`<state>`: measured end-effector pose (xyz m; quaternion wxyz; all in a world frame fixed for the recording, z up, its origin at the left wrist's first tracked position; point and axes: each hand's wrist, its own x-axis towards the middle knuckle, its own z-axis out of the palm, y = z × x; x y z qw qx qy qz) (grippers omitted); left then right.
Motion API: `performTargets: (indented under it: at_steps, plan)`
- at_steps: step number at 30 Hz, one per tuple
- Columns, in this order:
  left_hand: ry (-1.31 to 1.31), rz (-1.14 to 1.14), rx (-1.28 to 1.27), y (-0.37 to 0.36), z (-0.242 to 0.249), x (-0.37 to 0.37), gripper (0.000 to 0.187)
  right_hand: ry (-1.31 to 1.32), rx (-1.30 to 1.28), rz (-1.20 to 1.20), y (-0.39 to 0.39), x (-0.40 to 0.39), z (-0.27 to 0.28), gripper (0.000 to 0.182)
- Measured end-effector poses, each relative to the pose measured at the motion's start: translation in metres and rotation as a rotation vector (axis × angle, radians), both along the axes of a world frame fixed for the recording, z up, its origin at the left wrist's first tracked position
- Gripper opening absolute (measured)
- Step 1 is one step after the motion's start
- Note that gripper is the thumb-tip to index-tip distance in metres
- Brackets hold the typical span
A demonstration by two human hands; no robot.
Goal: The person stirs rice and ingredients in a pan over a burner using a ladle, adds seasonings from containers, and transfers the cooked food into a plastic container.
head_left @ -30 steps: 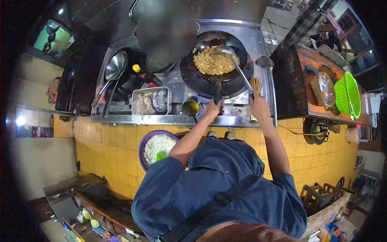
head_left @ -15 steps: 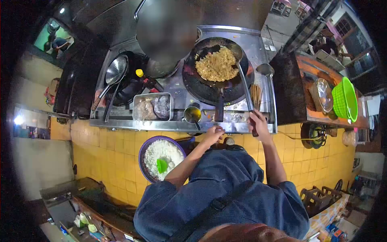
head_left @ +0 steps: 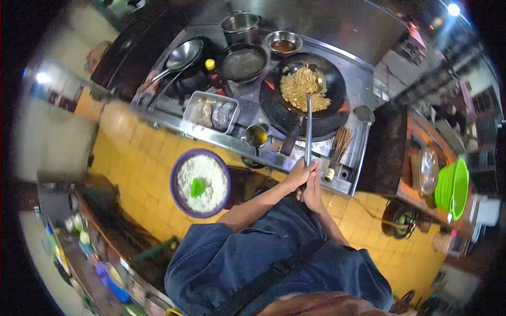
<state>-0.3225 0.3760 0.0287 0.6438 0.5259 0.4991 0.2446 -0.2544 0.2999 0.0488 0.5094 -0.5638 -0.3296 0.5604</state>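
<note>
Ladle point(head_left: 310, 118) amid brown rice point(head_left: 296, 94), black wok point(head_left: 335, 83)

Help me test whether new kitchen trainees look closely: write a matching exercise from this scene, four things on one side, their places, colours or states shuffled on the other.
1. Held ladle
2. Tub
3. Bundle of sticks
4. Metal tray

A. purple, with white rice in it
B. holds plastic bags
C. lies right of the wok's handle
D. has its bowl inside the wok

Pairs: 1-D, 2-A, 3-C, 4-B
</note>
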Motion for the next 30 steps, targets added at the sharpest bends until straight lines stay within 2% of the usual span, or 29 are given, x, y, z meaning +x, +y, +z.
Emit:
performTargets:
  at_steps: [2, 3, 4, 5, 6, 7, 8, 9, 10, 12, 13, 18, 19, 22, 24, 26, 29, 30]
  plan:
    - [0.145, 0.091, 0.193, -0.006, -0.023, 0.003, 0.049, 0.199, 0.181, -0.048, 0.0, 0.007, -0.027, 0.059]
    - [0.15, 0.161, 0.29, -0.008, -0.035, -0.002, 0.039, 0.205, 0.181, 0.011, 0.001, 0.016, -0.039, 0.059]
    - [0.164, 0.219, 0.286, -0.015, -0.031, -0.012, 0.039, 0.258, 0.059, 0.017, -0.002, 0.023, -0.048, 0.054]
    - [0.022, 0.242, 0.174, -0.024, -0.019, -0.025, 0.032, 0.303, -0.064, 0.025, -0.004, 0.031, -0.06, 0.052]
    - [-0.125, 0.265, 0.072, -0.034, -0.008, -0.037, 0.026, 0.073, -0.199, 0.22, -0.002, 0.044, -0.095, 0.048]
    - [-0.114, 0.329, 0.074, -0.05, 0.001, -0.049, 0.026, -0.165, -0.32, 0.413, -0.002, 0.059, -0.14, 0.044]
    - [-0.19, 0.322, -0.009, -0.068, 0.01, -0.061, 0.02, -0.987, -0.025, 0.777, -0.004, 0.071, -0.175, 0.036]
    - [-0.268, 0.311, -0.089, -0.085, 0.018, -0.072, 0.015, -0.948, -0.019, 0.881, -0.005, 0.066, -0.145, 0.033]
    - [-0.258, 0.374, -0.083, -0.103, 0.026, -0.078, 0.015, -0.938, 0.011, 0.94, -0.008, 0.064, -0.163, 0.033]
    - [-0.279, 0.505, -0.154, -0.145, 0.037, -0.087, 0.016, -1.311, 0.372, 0.624, -0.032, 0.076, -0.23, 0.03]
    - [-0.275, 0.589, -0.149, -0.166, 0.04, -0.089, 0.016, -1.35, 0.388, 0.599, -0.034, 0.076, -0.242, 0.031]
    - [-0.301, 0.793, -0.164, -0.256, 0.042, -0.097, 0.019, -1.389, 0.204, 0.769, -0.043, 0.081, -0.267, 0.041]
    - [-0.305, 0.89, -0.155, -0.274, 0.045, -0.095, 0.019, -1.397, 0.169, 0.811, -0.047, 0.082, -0.269, 0.043]
    - [-0.409, 1.054, -0.193, -0.325, 0.056, -0.095, 0.02, -1.4, 0.013, 1.019, -0.043, 0.088, -0.279, 0.05]
    - [-0.367, 1.156, -0.155, -0.356, 0.044, -0.091, 0.021, -1.371, -0.256, 1.262, -0.03, 0.086, -0.281, 0.055]
    - [-0.591, 1.322, -0.158, -0.392, 0.044, -0.092, 0.019, -1.196, -0.827, 1.542, -0.02, 0.068, -0.263, 0.06]
    - [-0.576, 1.459, -0.064, -0.459, 0.045, -0.09, 0.016, -0.97, -0.987, 1.405, 0.023, 0.081, -0.34, 0.042]
    - [-0.585, 1.507, -0.008, -0.477, 0.044, -0.089, 0.016, -1.018, -0.896, 1.491, 0.02, 0.064, -0.348, 0.039]
